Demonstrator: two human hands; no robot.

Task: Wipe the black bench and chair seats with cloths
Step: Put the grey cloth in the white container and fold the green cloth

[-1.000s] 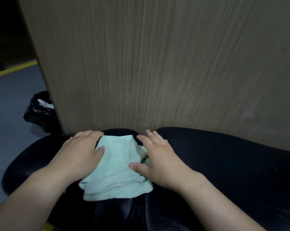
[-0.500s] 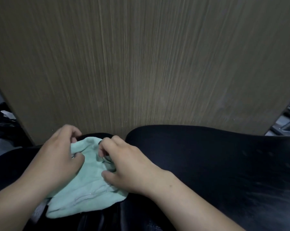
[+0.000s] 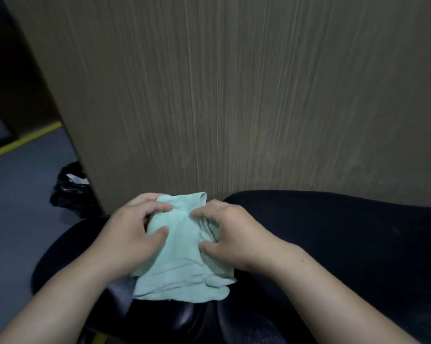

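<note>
I have one view only, from the head camera. It looks forward and steeply down, close over the black seat (image 3: 333, 244), facing a wood panel (image 3: 234, 95) that fills most of the frame; floor (image 3: 18, 207) shows at left.

Black seats (image 3: 333, 244), glossy, two rounded pads meeting at a seam, set against wood-grain panel (image 3: 234, 95). Pale green cloth (image 3: 182, 264) lies bunched across the seam. Grey floor (image 3: 16, 207) at left carries a black bag (image 3: 70, 194).
</note>
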